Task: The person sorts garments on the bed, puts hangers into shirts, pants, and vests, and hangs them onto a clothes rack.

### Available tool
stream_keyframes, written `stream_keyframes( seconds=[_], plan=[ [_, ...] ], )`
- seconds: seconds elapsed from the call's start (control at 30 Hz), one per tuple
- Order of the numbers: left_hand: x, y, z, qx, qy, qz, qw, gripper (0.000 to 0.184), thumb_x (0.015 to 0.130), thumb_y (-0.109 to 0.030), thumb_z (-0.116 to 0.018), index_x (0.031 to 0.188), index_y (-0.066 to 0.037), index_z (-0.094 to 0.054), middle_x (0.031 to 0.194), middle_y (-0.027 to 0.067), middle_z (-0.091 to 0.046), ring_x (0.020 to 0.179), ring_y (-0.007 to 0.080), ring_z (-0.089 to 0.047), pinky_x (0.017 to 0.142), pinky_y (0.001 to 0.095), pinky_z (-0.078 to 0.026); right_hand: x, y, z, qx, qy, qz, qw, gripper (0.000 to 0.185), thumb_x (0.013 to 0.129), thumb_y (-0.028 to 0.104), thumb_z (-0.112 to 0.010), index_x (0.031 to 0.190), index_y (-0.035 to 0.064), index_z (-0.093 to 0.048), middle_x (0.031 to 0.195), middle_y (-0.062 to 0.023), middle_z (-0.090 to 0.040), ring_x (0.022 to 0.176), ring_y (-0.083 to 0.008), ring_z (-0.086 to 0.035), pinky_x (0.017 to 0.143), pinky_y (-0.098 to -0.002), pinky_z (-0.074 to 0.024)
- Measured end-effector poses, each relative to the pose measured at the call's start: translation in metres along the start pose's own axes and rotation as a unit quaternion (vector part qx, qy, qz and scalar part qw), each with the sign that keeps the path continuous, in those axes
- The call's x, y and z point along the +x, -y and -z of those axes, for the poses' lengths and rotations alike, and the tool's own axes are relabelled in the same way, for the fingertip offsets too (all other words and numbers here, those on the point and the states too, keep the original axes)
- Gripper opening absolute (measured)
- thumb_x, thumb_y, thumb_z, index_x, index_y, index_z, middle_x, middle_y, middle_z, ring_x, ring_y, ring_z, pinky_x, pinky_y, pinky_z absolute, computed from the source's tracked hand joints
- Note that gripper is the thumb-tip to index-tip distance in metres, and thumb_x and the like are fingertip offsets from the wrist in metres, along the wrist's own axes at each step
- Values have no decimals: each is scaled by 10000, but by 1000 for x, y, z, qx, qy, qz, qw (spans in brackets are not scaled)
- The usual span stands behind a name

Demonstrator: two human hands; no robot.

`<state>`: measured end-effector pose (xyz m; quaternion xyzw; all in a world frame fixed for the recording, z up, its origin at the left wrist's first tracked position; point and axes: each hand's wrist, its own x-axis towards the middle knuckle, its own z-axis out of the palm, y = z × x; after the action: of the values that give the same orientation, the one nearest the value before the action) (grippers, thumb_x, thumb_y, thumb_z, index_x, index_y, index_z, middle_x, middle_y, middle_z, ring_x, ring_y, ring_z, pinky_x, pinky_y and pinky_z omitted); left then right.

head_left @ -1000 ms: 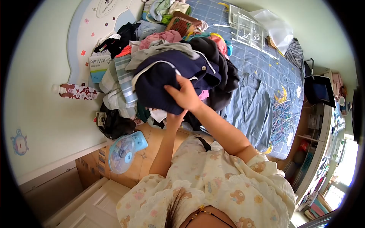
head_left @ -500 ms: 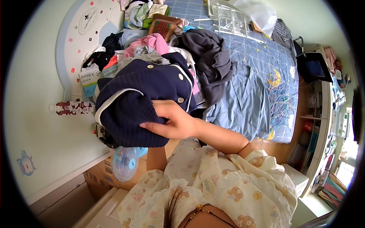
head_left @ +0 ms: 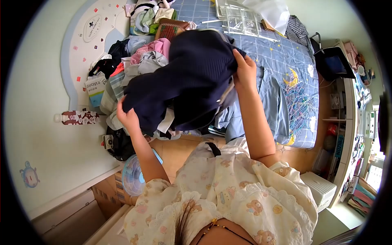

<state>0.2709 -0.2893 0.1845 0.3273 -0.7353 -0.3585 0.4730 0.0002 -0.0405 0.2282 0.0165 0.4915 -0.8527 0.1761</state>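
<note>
A navy knit cardigan (head_left: 192, 73) with pale trim is stretched between my two hands above the bed. My left hand (head_left: 128, 117) grips its lower left part, fingers closed on the cloth. At its upper right edge, my right hand (head_left: 246, 72) pinches the fabric with the thumb on top. The cardigan hangs in folds and covers part of the clothes behind it; its buttoned front is mostly turned away. A light blue shirt (head_left: 269, 106) lies spread on the bed, right of the cardigan.
Heaped clothes, including a pink garment (head_left: 157, 49), lie by the white headboard (head_left: 81, 45). A blue checked sheet (head_left: 281, 57) covers the bed, with tangled hangers (head_left: 300, 108) at its right. A blue fan (head_left: 134, 174) stands at lower left. A tablet (head_left: 335, 63) is on the right.
The cardigan has been turned over and spread wider. My right hand has moved up and right to its far edge, and my left hand has come into sight on the left side.
</note>
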Motion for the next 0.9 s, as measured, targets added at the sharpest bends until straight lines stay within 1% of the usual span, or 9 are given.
stream_keyframes(
  seconds=[0.1,0.33,0.43,0.53,0.67,0.7,0.77,0.87,0.9],
  plan=[
    [4,-2,-11,-29,30,-11,999,232,802,27,-595,1030,9,-633,966,89,-673,905,157,-622,846,288,-474,-6,-7,13,76,-42,-48,995,103,890,74,-615,910,-21,-581,834,-98,-634,722,-197,-628,612,-296,-526],
    [-5,-29,-25,-22,81,11,996,231,789,36,-552,1007,16,-627,917,86,-656,859,178,-616,828,284,-465,0,-19,61,165,-121,-97,974,76,858,46,-612,827,0,-560,746,-93,-597,615,-187,-570,609,-310,-517],
    [-6,-15,-23,-15,126,0,992,227,785,24,-565,1005,26,-620,901,94,-649,849,185,-613,815,289,-464,-15,-16,71,201,-53,-122,970,88,871,79,-554,811,14,-554,709,-91,-576,609,-181,-558,562,-288,-480],
    [-16,-9,-9,76,264,45,961,247,783,-29,-632,1023,27,-626,942,123,-668,859,195,-627,785,309,-477,-29,-40,89,122,-77,-141,979,48,786,69,-541,775,114,-528,733,-15,-529,662,-156,-519,566,-298,-407],
    [-47,5,0,199,580,171,772,362,791,-156,-714,1098,10,-614,1036,143,-667,942,223,-637,817,348,-495,-69,-81,118,-28,-61,-180,981,130,713,38,-571,785,132,-518,755,12,-505,654,-134,-463,554,-288,-357],
    [-60,22,-3,162,606,205,751,396,794,-181,-724,1124,1,-605,1051,142,-664,958,230,-637,837,354,-497,-79,-95,123,-65,-43,-207,975,134,707,29,-576,795,121,-534,771,8,-529,659,-133,-470,558,-277,-357],
    [-83,9,-22,98,548,155,816,470,812,-200,-719,1214,-21,-554,1077,155,-655,1015,228,-624,879,349,-485,-101,-124,137,-164,55,-228,958,215,717,-52,-569,888,77,-581,806,1,-576,726,-127,-540,629,-254,-432],
    [-110,-9,-67,-38,511,229,827,521,839,-268,-688,1248,8,-522,1119,179,-639,1051,249,-612,900,343,-475,-139,-161,141,-226,170,-151,947,263,727,-103,-574,953,32,-587,886,6,-614,852,-104,-580,729,-260,-480],
    [-121,-13,-81,-42,513,268,814,567,847,-331,-674,1262,20,-510,1143,192,-630,1063,277,-609,912,346,-470,-146,-186,152,-253,179,-138,940,215,682,-37,-630,891,5,-601,799,-25,-592,758,-154,-560,691,-318,-470]
  ],
)
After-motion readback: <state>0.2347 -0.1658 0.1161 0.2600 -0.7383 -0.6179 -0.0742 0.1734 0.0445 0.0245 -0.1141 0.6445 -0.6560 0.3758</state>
